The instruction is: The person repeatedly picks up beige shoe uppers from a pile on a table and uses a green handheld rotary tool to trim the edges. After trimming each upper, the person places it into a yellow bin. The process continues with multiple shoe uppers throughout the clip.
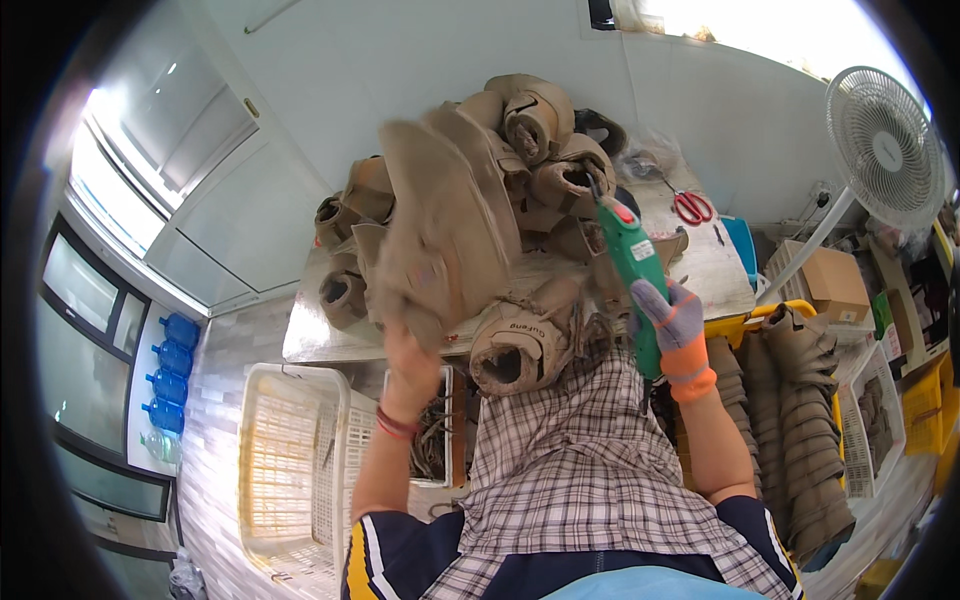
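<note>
lifting a floppy brown leather piece (440, 225) over the table (310, 340), the bare left hand (408, 352) pinches its lower edge; the gloved right hand (672, 322) wraps a green cutter (632, 262) beside the table's pile. the limp piece could likely swing into the blade.

I see a pale work table (310, 335) carrying a heap of tan shoe uppers (530, 130), piled high across its middle. Red-handled scissors (692, 207) lie flat on the far right of its top, near a clear plastic bag (645, 160).
</note>
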The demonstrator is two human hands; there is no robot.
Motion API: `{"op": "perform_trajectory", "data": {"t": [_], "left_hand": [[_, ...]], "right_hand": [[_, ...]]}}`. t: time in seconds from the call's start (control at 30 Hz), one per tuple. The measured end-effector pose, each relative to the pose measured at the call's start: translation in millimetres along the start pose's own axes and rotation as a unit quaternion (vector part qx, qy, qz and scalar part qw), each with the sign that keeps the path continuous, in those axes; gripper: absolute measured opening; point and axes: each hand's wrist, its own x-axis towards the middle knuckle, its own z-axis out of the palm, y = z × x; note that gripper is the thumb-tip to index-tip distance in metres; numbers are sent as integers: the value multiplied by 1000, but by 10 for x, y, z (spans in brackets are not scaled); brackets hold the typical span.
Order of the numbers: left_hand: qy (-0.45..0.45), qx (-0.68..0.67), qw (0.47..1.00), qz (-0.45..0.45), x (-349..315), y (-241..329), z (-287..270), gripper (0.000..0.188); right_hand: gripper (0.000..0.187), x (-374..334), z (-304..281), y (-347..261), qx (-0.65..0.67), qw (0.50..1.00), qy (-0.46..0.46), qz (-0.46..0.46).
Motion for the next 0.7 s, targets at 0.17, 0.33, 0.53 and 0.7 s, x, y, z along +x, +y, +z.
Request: {"op": "perform_trajectory", "data": {"t": [0.17,0.33,0.53,0.7], "left_hand": [[-14,132,991,-22,1366,-762,11,33],[-20,87,991,-104,2278,-1267,454,30],[93,-224,958,-151,2325,-1376,367,34],[178,-531,798,-222,1988,-463,-172,32]], "right_hand": [[30,-104,-195,66,-42,999,23,-15],[28,-127,-310,113,-40,999,30,-6],[38,-117,-409,153,-71,997,36,-20],[44,-132,-380,153,-208,966,49,-148]]}}
